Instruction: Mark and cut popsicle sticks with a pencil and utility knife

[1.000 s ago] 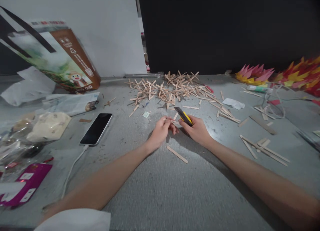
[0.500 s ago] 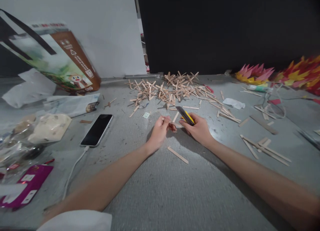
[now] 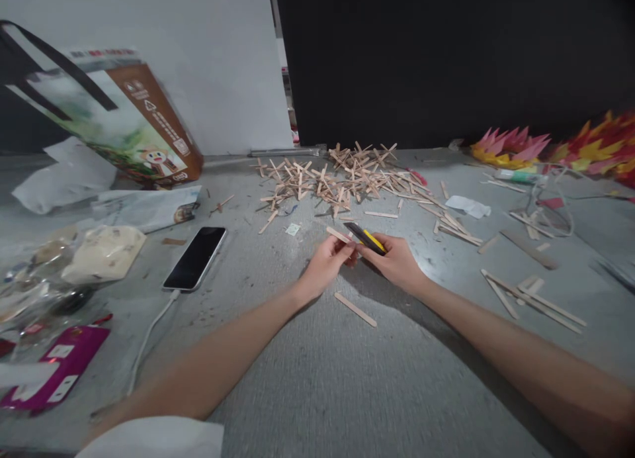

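My left hand (image 3: 330,263) pinches a wooden craft stick (image 3: 338,235) between thumb and fingers; its tip points up and to the left. Closed around a yellow and black utility knife (image 3: 368,239), my right hand (image 3: 397,263) is close beside the left, and the fingertips of both hands nearly meet. Whether the blade touches the stick cannot be made out. A single loose craft stick (image 3: 356,310) lies on the grey table just below my hands. Beyond them spreads a heap of craft sticks (image 3: 342,180), many joined in crosses.
To the left lie a phone (image 3: 195,258) on a white cable, a purple case (image 3: 59,368) and plastic-wrapped packets (image 3: 104,254), with a carrier bag (image 3: 153,127) behind. More loose sticks (image 3: 536,296), a tissue (image 3: 467,206) and pink-yellow paper crowns (image 3: 510,148) lie on the right.
My hands have drawn closer together, and the stick in my left hand now tilts up to the left. The knife has turned slightly flatter. The view has shifted a little.
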Demonstrator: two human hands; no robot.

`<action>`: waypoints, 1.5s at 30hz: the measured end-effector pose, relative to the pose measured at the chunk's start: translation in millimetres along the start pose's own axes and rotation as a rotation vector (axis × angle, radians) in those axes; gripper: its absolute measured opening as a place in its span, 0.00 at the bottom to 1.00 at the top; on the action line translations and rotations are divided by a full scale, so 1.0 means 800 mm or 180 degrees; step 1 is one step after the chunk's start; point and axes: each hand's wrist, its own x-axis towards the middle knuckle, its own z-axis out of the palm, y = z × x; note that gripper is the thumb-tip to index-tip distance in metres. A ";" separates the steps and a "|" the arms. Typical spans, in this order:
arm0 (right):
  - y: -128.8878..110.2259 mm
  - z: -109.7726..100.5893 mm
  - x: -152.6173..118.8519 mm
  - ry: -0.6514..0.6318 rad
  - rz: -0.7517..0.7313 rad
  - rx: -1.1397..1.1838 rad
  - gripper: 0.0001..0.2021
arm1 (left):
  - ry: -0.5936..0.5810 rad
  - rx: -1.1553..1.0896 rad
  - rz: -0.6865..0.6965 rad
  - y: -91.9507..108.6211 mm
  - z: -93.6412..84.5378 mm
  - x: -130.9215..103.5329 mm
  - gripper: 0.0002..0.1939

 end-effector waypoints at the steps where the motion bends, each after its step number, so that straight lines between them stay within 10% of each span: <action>1: 0.001 0.000 -0.001 -0.0004 -0.0028 0.0050 0.20 | 0.0029 0.0117 0.0040 0.000 0.001 -0.001 0.21; 16: 0.022 -0.007 -0.028 -0.0043 -0.1351 -0.0984 0.22 | -0.0097 0.0352 -0.0015 0.009 -0.017 0.000 0.24; 45: -0.010 0.012 -0.045 -0.0012 -0.0748 -0.1577 0.26 | -0.0106 0.0832 -0.0137 0.010 -0.009 -0.004 0.26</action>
